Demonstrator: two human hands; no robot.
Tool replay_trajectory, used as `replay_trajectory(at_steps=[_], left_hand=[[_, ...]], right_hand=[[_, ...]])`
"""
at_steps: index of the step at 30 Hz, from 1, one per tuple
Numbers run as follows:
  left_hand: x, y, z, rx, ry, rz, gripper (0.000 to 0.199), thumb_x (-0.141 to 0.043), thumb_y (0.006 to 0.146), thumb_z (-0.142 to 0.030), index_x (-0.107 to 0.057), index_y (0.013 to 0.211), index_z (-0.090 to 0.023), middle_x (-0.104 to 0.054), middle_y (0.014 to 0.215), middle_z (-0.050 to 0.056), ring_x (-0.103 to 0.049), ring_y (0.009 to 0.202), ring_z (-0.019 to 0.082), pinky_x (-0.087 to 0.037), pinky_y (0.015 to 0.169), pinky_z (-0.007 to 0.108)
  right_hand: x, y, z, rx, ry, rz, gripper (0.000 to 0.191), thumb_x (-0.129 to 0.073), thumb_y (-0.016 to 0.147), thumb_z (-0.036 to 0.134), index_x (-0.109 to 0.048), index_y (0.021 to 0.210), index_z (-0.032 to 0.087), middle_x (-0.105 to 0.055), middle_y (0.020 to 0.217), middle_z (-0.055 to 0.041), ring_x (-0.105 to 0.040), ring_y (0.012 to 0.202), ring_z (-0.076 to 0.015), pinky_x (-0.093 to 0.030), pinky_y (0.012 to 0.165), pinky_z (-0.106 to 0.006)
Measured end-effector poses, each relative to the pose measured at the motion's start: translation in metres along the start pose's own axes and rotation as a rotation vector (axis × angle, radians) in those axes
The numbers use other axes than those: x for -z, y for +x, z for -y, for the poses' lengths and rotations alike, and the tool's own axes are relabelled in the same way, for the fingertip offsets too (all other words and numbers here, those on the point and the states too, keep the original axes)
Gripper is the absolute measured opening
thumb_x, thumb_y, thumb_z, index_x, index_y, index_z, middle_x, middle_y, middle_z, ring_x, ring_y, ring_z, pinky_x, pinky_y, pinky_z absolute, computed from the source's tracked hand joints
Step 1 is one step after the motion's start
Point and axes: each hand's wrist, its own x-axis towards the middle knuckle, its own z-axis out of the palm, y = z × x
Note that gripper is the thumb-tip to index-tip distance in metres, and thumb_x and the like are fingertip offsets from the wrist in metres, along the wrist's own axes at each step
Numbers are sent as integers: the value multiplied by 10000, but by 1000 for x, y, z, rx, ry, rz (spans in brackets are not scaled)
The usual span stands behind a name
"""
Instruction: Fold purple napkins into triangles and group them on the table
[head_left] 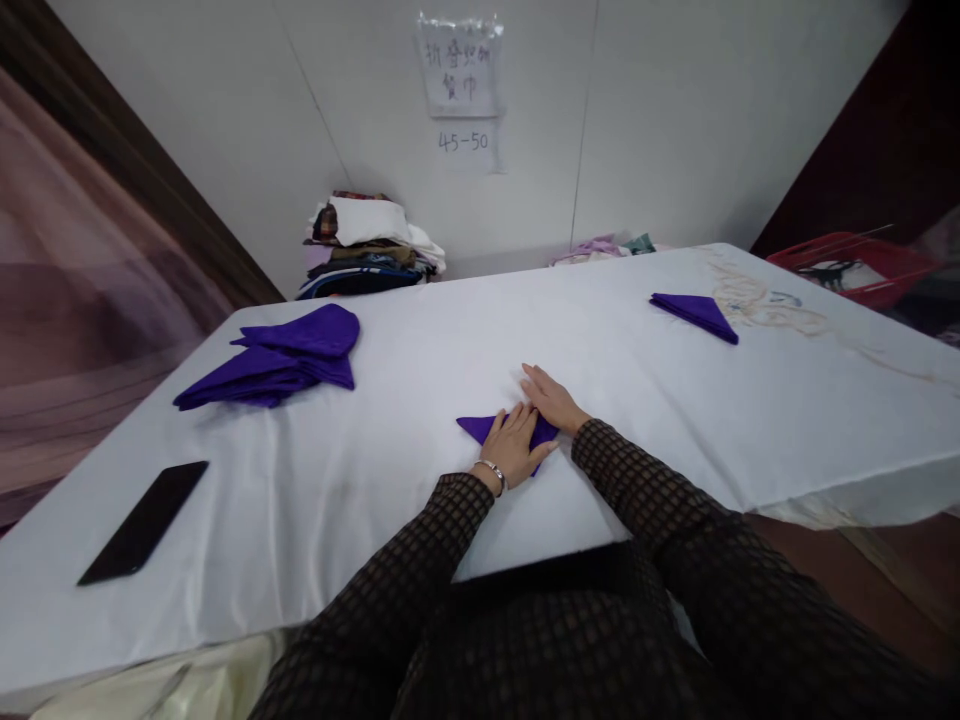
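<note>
So from the head view: the purple cloth (472,428) is on the white-covered tabletop (420,400), right in front of the person, mostly buried under both hands. Only a pointy corner at 9 o'clock and bits between and below the hands show, so I can't make out its full shape.

The left hand (514,447) lies flat over it, fingers slightly spread, thumb sticking out toward 3 o'clock. The right hand (553,400) is at the cloth's 1 o'clock edge, fingers mostly pressed together. Its thumb and whatever's under the palm are hard to see.

From there, a folded purple piece (696,316) sits at 2 o'clock, and a purple pile (277,355) between 9 and 10, layers overlapping too much to count. Dark flat slab (142,522) between 8 and 9, no detail visible. The red basket (892,280) past the tabletop, between 2 and 3, is partly hidden and murky.
</note>
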Motion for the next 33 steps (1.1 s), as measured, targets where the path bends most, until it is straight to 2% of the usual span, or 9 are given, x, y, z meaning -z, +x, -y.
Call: replay_trajectory(at_steps=[3,6,11,18,24,26,29,33], left_hand=[[2,-15,12,91,46,-5,749,-243,872,-648,-283,1431,-150,-279,1503,119,-179,1402,256,-106,1134,501],[5,-29,23,161,63,-25,740,-260,872,-644,-290,1430,-159,-272,1506,111,-172,1404,255,-102,1134,500],[9,-45,36,295,59,-45,702,-293,878,-618,-276,1436,-192,-258,1511,106,-187,1398,280,-101,1117,552],[14,-56,44,431,58,-63,664,-272,892,-595,-300,1424,-198,-279,1504,96,-208,1391,284,-99,1101,588],[15,-58,55,556,44,-116,602,-266,907,-551,-368,1386,-200,-305,1496,92,-202,1390,295,-106,1089,607],[17,-57,58,568,32,-178,548,-303,910,-520,-441,1331,-198,-391,1451,98,-274,1361,291,-150,1091,576],[22,-53,62,548,4,-317,413,-391,903,-441,-564,1194,-205,-577,1274,95,-455,1220,267,-290,1050,487],[27,-43,72,545,-236,-399,243,-519,839,-329,-653,1002,-207,-686,999,68,-590,976,233,-443,894,385]], right_hand=[[-1,0,-1,41,-63,28,684,-291,884,634,-376,1408,203,-370,1462,-58,-214,1389,-224,-186,1136,-404],[-2,0,-1,91,-135,62,702,-279,890,627,-377,1405,160,-376,1456,-87,-209,1389,-244,-198,1130,-406],[-3,1,0,163,-239,94,613,-322,910,556,-395,1388,181,-404,1437,-80,-219,1382,-267,-216,1116,-432],[-4,1,-1,189,-401,172,582,-373,910,502,-401,1377,155,-355,1464,-119,-196,1384,-300,-189,1105,-464],[-4,-1,1,217,-488,192,570,-344,923,483,-417,1366,132,-368,1451,-141,-217,1374,-318,-212,1092,-476],[-4,0,0,226,-495,187,563,-330,926,486,-427,1361,142,-377,1447,-133,-228,1371,-319,-225,1087,-479],[-5,1,-1,229,-496,176,570,-311,925,511,-440,1356,161,-398,1437,-120,-243,1367,-312,-238,1082,-472],[-6,1,-3,224,-476,166,598,-297,917,546,-458,1345,160,-408,1430,-122,-252,1364,-313,-232,1083,-473]])
